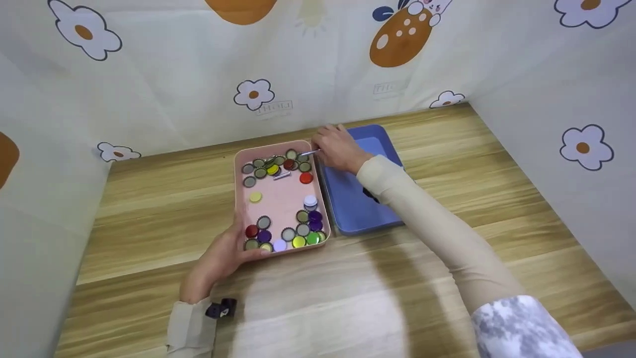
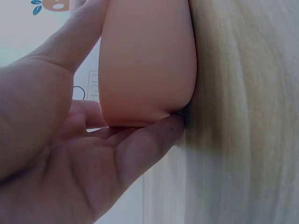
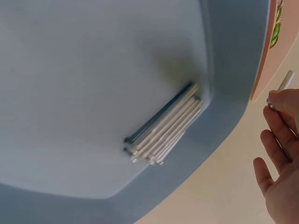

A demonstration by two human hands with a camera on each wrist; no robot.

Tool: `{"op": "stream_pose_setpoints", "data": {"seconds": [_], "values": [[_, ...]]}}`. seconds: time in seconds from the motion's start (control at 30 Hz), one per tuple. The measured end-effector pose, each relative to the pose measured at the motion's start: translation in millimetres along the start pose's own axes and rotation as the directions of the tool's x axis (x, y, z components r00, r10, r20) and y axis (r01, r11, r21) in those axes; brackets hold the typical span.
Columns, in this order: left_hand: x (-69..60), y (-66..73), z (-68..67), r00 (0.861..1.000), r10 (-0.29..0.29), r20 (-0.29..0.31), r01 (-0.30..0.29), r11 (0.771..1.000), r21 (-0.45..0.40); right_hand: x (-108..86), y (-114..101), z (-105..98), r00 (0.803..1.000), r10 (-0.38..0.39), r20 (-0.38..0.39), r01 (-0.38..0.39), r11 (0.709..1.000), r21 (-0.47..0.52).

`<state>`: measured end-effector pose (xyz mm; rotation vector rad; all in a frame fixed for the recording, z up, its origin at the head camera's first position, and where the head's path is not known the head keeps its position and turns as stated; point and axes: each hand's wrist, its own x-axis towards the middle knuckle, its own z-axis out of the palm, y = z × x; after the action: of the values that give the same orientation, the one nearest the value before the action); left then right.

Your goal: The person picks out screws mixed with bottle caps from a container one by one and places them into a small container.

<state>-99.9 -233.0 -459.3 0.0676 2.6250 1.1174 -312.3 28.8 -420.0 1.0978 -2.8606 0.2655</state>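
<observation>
My left hand (image 1: 221,256) holds the near left corner of the pink tray (image 1: 282,196), with the thumb along the front rim and fingers against the side wall. In the right wrist view, the thumb and fingertips of my right hand (image 3: 285,135) pinch a slim silver metal rod (image 3: 286,80). That hand is over the border between the pink tray and the blue tray (image 1: 348,199), at their far end. Another silver rod (image 1: 281,176) lies among bottle caps (image 1: 261,172) in the pink tray. Several similar rods (image 3: 168,128) lie bundled in a corner of the blue tray.
More bottle caps (image 1: 303,229), in several colours, fill the near end of the pink tray. Both trays stand side by side on a wooden table (image 1: 164,214). A patterned curtain (image 1: 184,64) hangs close behind them.
</observation>
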Motion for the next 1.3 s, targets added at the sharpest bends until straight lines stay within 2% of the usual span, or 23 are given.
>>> {"op": "stream_pose_setpoints", "data": {"seconds": [0.23, 0.5, 0.87, 1.3], "values": [[-0.2, -0.2, 0.3, 1.000, 0.007, 0.000, -0.007, 1.000, -0.009, -9.2, 15.3, -1.3, 0.999, 0.031, -0.018, -0.031, 1.000, 0.004], [-0.5, 1.2, -0.7, 1.000, -0.015, 0.010, 0.016, 1.000, -0.018, -20.0, 30.4, 1.8, 0.998, 0.046, -0.036, -0.046, 0.999, 0.005], [-1.0, 2.1, -1.9, 0.999, -0.038, 0.031, 0.038, 0.999, -0.023, -35.7, 47.3, 7.7, 0.997, 0.081, -0.014, -0.081, 0.996, -0.022], [-2.0, 2.0, -2.6, 0.997, -0.059, 0.048, 0.061, 0.997, -0.056, -48.8, 59.6, 13.8, 0.996, 0.086, 0.001, -0.086, 0.996, -0.033]]}}
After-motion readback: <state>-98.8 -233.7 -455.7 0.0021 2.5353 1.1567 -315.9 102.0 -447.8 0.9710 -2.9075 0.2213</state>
